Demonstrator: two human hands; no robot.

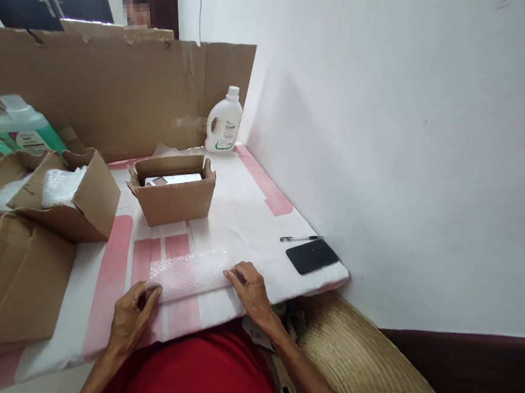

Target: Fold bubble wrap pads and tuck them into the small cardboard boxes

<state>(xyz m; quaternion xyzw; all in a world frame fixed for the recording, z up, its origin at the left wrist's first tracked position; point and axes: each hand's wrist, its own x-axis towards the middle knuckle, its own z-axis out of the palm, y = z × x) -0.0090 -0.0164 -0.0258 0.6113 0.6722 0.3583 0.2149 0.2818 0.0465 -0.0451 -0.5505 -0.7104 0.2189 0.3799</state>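
A clear sheet of bubble wrap (191,273) lies on the cloth-covered table in front of me. At its left end my left hand (134,314) pinches the near corner between thumb and fingers. My right hand (250,289) grips the opposite end the same way, so the sheet stretches between both hands. Just beyond it stands an open cardboard box (176,205) with a white box (176,179) inside. The fingertips of both hands partly hide the sheet's ends.
Several cardboard boxes (96,198) holding bubble-wrapped things stand at the left. Behind are a green jug (32,136), a white bottle (226,121) and a cardboard screen (118,92). A black phone (311,256) and a pen (300,238) lie right, near the wall. A person's head shows beyond the screen.
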